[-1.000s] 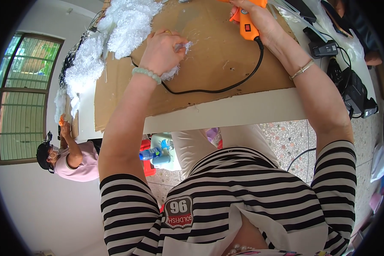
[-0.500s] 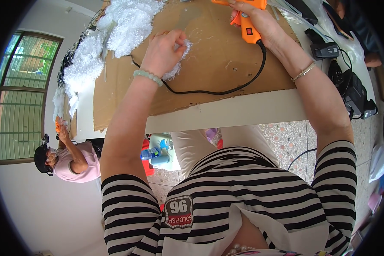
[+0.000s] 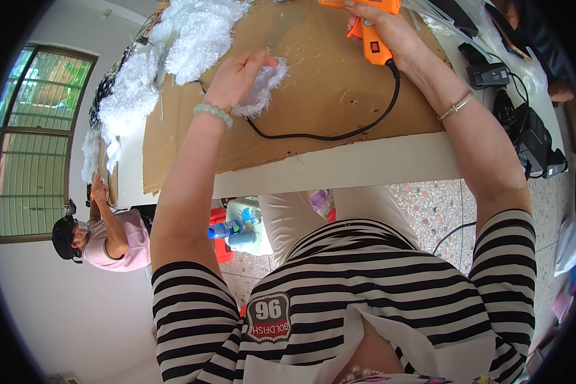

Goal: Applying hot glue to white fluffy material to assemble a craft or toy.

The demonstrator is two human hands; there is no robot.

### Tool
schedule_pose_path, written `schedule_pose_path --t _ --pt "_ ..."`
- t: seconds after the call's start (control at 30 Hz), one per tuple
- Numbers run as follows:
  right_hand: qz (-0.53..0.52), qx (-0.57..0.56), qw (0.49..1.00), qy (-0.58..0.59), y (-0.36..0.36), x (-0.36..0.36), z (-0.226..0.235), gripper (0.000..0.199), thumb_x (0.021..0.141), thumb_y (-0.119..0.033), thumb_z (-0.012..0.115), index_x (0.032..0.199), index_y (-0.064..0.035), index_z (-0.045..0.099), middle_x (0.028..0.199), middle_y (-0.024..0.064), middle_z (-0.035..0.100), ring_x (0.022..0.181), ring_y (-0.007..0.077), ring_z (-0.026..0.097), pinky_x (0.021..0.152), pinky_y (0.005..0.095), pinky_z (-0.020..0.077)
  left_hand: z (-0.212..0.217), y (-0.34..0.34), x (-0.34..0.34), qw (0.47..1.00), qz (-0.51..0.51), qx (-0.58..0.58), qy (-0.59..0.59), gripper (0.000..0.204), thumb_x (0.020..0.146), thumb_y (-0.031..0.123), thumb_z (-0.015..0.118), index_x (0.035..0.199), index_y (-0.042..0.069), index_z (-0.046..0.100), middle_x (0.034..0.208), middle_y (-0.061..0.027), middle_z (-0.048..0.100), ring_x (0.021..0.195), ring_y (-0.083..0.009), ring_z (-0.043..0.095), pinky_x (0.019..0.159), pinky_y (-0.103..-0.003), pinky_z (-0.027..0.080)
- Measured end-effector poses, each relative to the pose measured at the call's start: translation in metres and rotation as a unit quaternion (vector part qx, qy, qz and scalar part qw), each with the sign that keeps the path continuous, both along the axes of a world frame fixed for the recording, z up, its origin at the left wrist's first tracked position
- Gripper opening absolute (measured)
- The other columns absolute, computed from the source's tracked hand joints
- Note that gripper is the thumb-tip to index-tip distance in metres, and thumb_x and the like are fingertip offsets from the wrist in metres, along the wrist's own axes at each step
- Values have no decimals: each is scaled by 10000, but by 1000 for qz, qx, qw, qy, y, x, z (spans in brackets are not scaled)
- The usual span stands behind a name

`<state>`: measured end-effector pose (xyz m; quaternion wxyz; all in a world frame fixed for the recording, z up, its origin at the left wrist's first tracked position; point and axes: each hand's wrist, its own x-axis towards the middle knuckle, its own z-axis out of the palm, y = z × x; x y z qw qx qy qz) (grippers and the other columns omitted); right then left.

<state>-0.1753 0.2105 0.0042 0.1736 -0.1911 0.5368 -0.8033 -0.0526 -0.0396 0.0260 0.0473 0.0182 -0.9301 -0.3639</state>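
Observation:
My right hand (image 3: pixel 390 29) is wrapped round an orange hot glue gun (image 3: pixel 375 46) at the top of the view. Its black cord (image 3: pixel 326 138) loops down over the brown cardboard sheet (image 3: pixel 313 102) toward my left wrist. My left hand (image 3: pixel 238 78) is closed over a small piece of white fluffy tinsel (image 3: pixel 265 91), with thumb and fingers drawn together at its upper end. The rest of that piece shows beside the palm, above the cardboard. Some of the fingertips are hidden.
A heap of white tinsel (image 3: pixel 201 38) lies on the left of the table. Black power adapters (image 3: pixel 489 75) and cables sit at the right edge. At far left another person (image 3: pixel 118 240) works with raised hands. A bottle (image 3: pixel 224 229) stands below the table.
My left hand has turned and shifted slightly left and down, uncovering more of the white tinsel piece. The right hand and glue gun stay nearly still. The other person's hands have moved.

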Motion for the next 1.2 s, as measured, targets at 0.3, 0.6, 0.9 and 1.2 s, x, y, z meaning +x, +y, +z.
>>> schedule_pose_path --t 0.3,0.6,0.9,1.2 --pt "13 5 1000 -13 1 0 -2 215 889 -140 501 1027 -8 601 731 61 604 657 157 571 615 267 465 -4 12 0 972 5 -193 135 267 730 75 673 984 66 592 983 -52 626 881 -183 576 780 -296 453" --pt "16 12 1000 -8 1 -2 -3 197 882 -136 514 1010 -17 605 735 60 605 650 155 571 608 263 464 -4 17 -2 966 -6 -226 125 312 707 42 652 1010 74 585 1018 -87 615 873 -258 586 783 -335 467" --pt "2 46 999 -6 1 2 2 199 882 -149 522 996 -15 614 728 61 605 650 159 571 605 268 462 -7 14 -2 916 -89 -333 206 288 710 -38 601 972 81 581 821 -33 630 879 -239 587 756 -351 475" --pt "1 47 999 -4 1 0 -3 184 889 -173 518 908 -20 618 733 63 607 656 162 576 613 272 463 -2 17 2 947 -112 -203 225 277 739 -29 580 990 89 582 807 -44 644 795 -243 583 690 -345 480"
